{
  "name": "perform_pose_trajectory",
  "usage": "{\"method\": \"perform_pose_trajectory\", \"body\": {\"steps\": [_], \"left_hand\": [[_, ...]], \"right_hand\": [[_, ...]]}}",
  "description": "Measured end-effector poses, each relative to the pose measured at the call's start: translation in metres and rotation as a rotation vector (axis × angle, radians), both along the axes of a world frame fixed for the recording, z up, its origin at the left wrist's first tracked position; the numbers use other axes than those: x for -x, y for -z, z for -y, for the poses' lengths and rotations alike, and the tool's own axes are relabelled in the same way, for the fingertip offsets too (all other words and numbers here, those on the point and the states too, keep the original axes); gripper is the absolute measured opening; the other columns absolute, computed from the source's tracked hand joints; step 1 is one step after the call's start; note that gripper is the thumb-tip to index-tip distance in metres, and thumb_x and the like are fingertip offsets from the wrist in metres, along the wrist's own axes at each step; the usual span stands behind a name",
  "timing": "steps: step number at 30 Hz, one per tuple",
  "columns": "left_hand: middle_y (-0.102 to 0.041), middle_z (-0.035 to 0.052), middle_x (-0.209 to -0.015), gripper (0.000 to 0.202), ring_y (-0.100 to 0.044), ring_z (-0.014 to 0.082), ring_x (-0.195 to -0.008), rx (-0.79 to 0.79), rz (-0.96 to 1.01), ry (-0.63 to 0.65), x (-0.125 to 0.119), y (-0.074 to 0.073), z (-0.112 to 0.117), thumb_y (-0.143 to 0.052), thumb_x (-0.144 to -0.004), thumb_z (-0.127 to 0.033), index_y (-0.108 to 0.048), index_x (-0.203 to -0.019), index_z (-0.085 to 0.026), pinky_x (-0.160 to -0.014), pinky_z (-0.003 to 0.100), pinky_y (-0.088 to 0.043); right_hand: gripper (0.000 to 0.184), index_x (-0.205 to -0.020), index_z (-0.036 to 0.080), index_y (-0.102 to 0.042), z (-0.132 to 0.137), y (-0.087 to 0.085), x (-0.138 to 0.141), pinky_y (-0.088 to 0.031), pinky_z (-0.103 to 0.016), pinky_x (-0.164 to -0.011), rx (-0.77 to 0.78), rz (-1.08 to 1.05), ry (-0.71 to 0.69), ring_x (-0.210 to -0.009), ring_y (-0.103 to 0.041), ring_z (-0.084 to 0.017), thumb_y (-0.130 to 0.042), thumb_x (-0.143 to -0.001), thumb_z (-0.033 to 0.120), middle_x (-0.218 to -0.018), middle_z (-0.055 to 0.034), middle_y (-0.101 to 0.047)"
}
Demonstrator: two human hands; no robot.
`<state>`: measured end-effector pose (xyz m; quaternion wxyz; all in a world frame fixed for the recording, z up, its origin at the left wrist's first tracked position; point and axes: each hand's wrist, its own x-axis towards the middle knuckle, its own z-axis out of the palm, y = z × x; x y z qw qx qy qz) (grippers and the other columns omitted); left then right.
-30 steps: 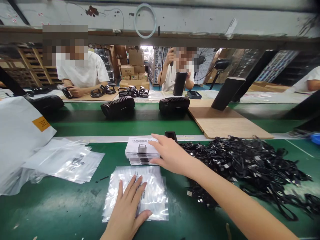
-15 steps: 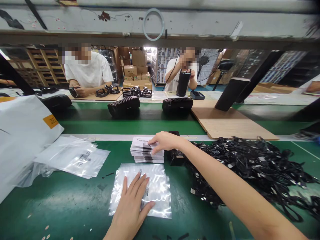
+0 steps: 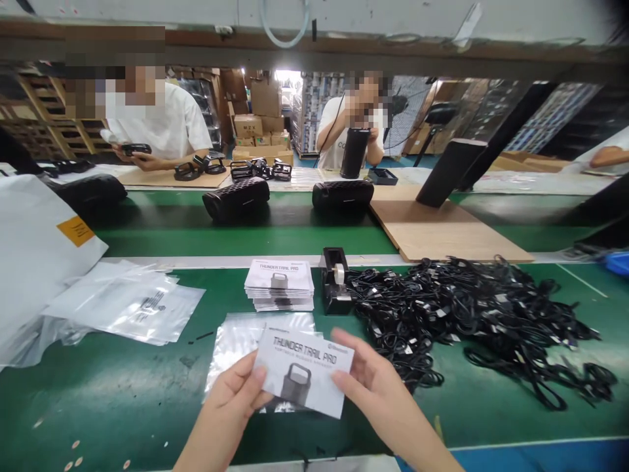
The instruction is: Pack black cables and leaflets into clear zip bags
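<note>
A printed leaflet point(image 3: 314, 377) reading "Thunder Trail Pro" is held up above the green worktop, tilted a little. My left hand point(image 3: 240, 387) pinches its left edge, thumb on the front. At its right edge, my right hand point(image 3: 368, 377) grips it between thumb and fingers. Clear plastic bags point(image 3: 228, 344) lie beneath, partly covered by the leaflet and my left hand. Just beyond is a stack of the same leaflets point(image 3: 279, 283). Beside that stack stands a black tape dispenser point(image 3: 335, 288).
A heap of black cables point(image 3: 462, 314) spreads over the right side. More plastic bags point(image 3: 167, 308) lie left, by a large white bag point(image 3: 44, 262). Black speakers point(image 3: 344, 196) rest on the far green belt point(image 3: 289, 242), near a wooden board point(image 3: 452, 233). Two people work opposite.
My right hand has brought a leaflet from the stack towards me. My left hand has left the plastic bags and now also holds the leaflet. The view has tipped slightly downward.
</note>
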<state>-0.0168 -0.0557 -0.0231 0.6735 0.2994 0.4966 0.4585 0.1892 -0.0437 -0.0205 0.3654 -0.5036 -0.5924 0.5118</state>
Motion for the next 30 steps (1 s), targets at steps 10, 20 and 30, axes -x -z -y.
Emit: {"method": "perform_pose_trajectory", "body": {"steps": [10, 20, 30], "left_hand": [[-0.058, 0.0042, -0.085, 0.025, -0.056, 0.0167, -0.073, -0.361, -0.934, 0.26, -0.009, 0.019, -0.019, -0.042, -0.084, -0.039, -0.056, -0.093, -0.019, -0.069, 0.031, -0.046], [-0.059, 0.0014, -0.075, 0.018, -0.058, 0.02, -0.072, -0.408, -1.351, 0.31, -0.041, 0.013, -0.018, -0.053, -0.078, -0.035, -0.063, -0.071, -0.023, -0.061, 0.029, -0.044], [-0.059, 0.0012, -0.074, 0.022, -0.058, 0.0189, -0.069, -0.399, -1.393, 0.322, -0.047, 0.012, -0.018, -0.045, -0.082, -0.028, -0.061, -0.068, -0.022, -0.059, 0.029, -0.041]], "right_hand": [[0.042, -0.098, 0.015, -0.063, 0.003, 0.011, -0.044, -0.038, -0.022, -0.038, 0.283, -0.146, 0.302, -0.045, -0.05, -0.012, -0.062, -0.069, 0.045, -0.071, -0.0041, -0.068], [0.049, -0.107, 0.015, -0.06, 0.007, 0.02, -0.045, -0.052, -0.031, -0.056, 0.218, -0.207, 0.336, -0.079, -0.064, -0.024, -0.06, -0.071, 0.048, -0.097, -0.0117, -0.068], [0.046, -0.107, 0.017, -0.061, 0.027, 0.027, -0.041, -0.055, -0.035, -0.063, 0.222, -0.204, 0.403, -0.078, -0.065, -0.025, -0.06, -0.072, 0.046, -0.096, -0.0107, -0.069]]}}
